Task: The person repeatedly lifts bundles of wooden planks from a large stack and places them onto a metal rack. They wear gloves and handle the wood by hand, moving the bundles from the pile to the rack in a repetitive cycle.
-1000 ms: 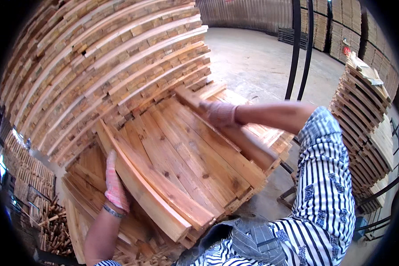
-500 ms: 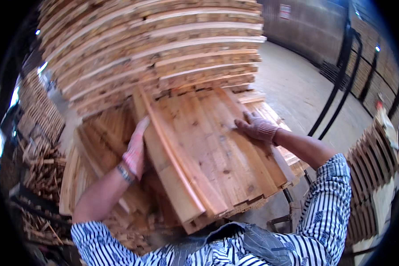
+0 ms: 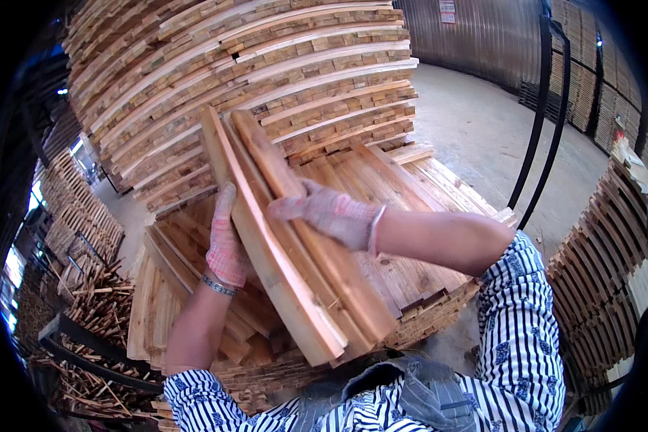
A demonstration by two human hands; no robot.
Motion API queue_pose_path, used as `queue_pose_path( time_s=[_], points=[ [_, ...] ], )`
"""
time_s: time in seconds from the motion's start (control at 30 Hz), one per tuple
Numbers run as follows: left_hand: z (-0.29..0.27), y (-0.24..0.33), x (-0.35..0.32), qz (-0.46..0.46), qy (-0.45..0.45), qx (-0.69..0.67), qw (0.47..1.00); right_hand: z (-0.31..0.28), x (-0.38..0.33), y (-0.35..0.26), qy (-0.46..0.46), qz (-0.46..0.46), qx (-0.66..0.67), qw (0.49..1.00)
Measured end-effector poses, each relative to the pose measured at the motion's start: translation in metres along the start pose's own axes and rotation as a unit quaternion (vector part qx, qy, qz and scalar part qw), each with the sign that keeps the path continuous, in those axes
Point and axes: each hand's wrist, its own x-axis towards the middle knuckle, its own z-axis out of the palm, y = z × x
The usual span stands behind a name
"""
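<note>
I hold a bundle of long wooden planks (image 3: 295,266) on edge, tilted up toward a tall stack of planks (image 3: 252,79). My left hand (image 3: 227,241), in a pink knit glove, presses flat against the bundle's left face. My right hand (image 3: 324,212), in a grey knit glove, lies on the bundle's right side, fingers spread over the top plank. Under the bundle lies a lower layer of flat planks (image 3: 417,216). A metal bracelet sits on my left wrist.
More stacked planks stand at the right (image 3: 597,288) and far left (image 3: 72,216). Thin wood scraps lie in a heap at lower left (image 3: 101,302). Two dark curved metal bars (image 3: 547,115) rise at the right. A bare concrete floor (image 3: 475,122) lies beyond.
The planks, lying flat a second ago, have been gathered and turned on edge into a bundle. Both hands have closed in on its two sides, the right hand moving left.
</note>
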Motion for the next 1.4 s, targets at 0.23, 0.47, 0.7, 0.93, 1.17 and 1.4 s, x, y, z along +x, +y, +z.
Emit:
queue_pose_path(
  time_s=[0.23, 0.47, 0.7, 0.93, 1.17, 1.4],
  points=[
    [-0.016, -0.022, 0.006, -0.099, 0.082, 0.046, 0.991, -0.103, -0.032, -0.065, 0.122, 0.037, -0.414, 0.901],
    [-0.012, -0.034, 0.006, -0.161, 0.09, 0.084, 0.979, -0.151, -0.052, 0.003, 0.107, 0.198, -0.734, 0.641],
    [-0.033, -0.038, 0.014, -0.169, 0.09, 0.082, 0.978, -0.181, -0.073, -0.035, 0.141, 0.13, -0.602, 0.775],
    [-0.015, -0.043, 0.019, -0.217, 0.094, 0.083, 0.968, -0.246, -0.081, -0.005, 0.21, 0.132, -0.229, 0.941],
    [-0.019, -0.041, 0.021, -0.205, 0.105, 0.132, 0.964, -0.239, -0.039, -0.01, 0.087, 0.219, -0.644, 0.728],
    [-0.022, -0.04, 0.014, -0.159, 0.122, 0.159, 0.967, -0.279, -0.031, -0.017, 0.082, 0.151, -0.658, 0.733]
  ],
)
